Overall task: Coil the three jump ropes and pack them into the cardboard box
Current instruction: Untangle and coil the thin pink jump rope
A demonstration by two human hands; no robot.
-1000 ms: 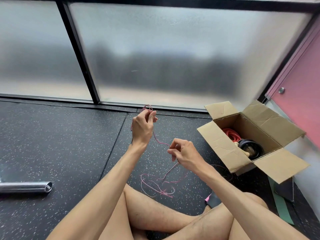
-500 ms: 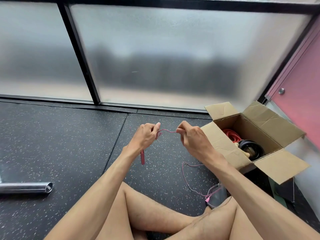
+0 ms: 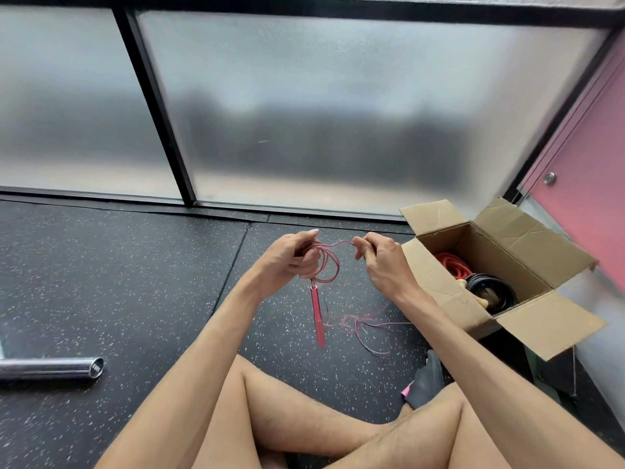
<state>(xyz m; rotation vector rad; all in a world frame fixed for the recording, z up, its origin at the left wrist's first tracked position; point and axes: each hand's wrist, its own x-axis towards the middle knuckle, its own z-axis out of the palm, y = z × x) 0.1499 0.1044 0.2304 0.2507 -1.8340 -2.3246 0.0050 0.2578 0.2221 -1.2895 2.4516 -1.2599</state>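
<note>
Three jump ropes: pink one (image 3: 329, 265), red one (image 3: 451, 265), black one (image 3: 492, 291). One box (image 3: 436, 282). Two hands (image 3: 287, 262) (image 3: 382, 262). One metal bar (image 3: 50, 368).

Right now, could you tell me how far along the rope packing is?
Two ropes look done: the red rope and black rope lie coiled in the cardboard box. The pink rope is in hand: left hand holds loops, right hand feeds cord. Left: the slack on the floor, then boxing it.
</note>
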